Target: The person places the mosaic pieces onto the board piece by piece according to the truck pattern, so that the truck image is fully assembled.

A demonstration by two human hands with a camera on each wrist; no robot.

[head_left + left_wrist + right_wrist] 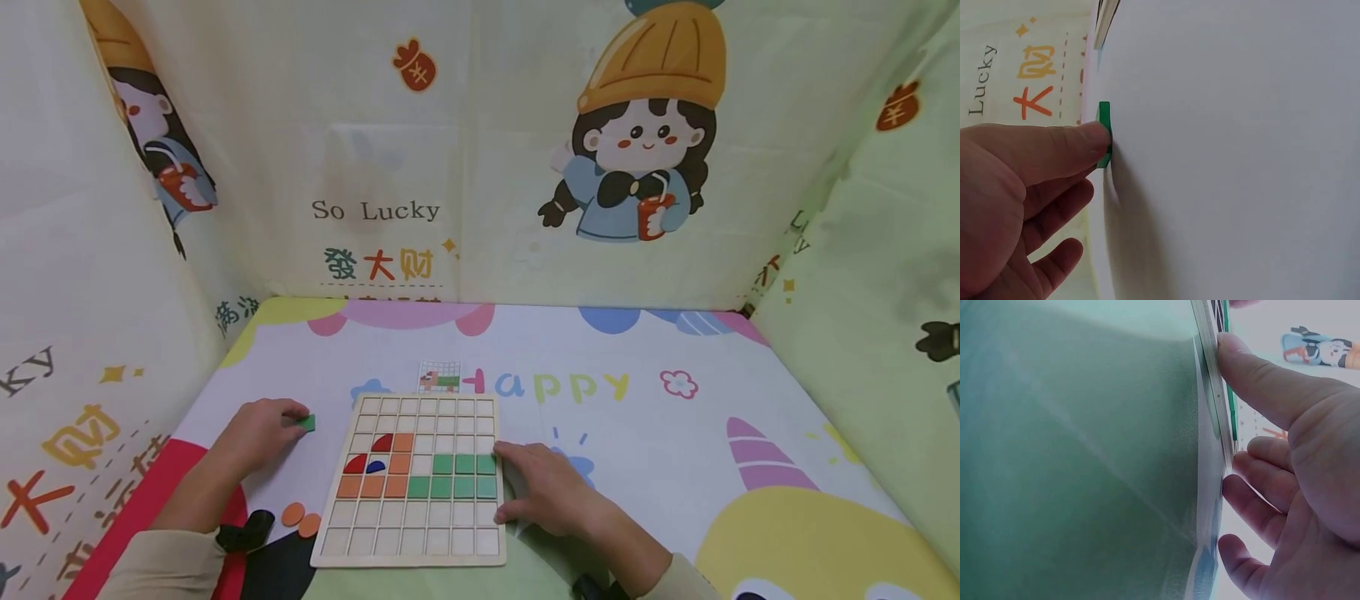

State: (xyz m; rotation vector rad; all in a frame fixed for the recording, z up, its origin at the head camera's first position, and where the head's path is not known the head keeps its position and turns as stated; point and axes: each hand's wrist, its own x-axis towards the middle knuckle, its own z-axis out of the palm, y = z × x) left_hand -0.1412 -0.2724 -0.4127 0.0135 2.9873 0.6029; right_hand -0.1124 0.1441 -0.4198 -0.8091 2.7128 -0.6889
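Note:
My left hand [258,433] pinches a small green square tile [307,422] between thumb and fingers, just left of a wooden grid board [408,562]. In the left wrist view the green tile [1104,112] stands on edge, partly covered by the thumb. Several green tiles [442,487] fill cells at the board's right, and orange tiles [394,486] lie left of them. Two red quarter-round pieces [382,443] and a blue half-round piece [376,467] sit among the orange ones. My right hand [547,487] rests at the board's right edge, thumb and fingertips touching it, fingers loosely extended.
Two orange discs [292,514] lie left of the board, near my left wrist. A small picture card [439,377] with a coloured grid pattern is behind the board's far edge. A printed cloth [660,450] covers the table, and patterned curtains [495,167] enclose three sides.

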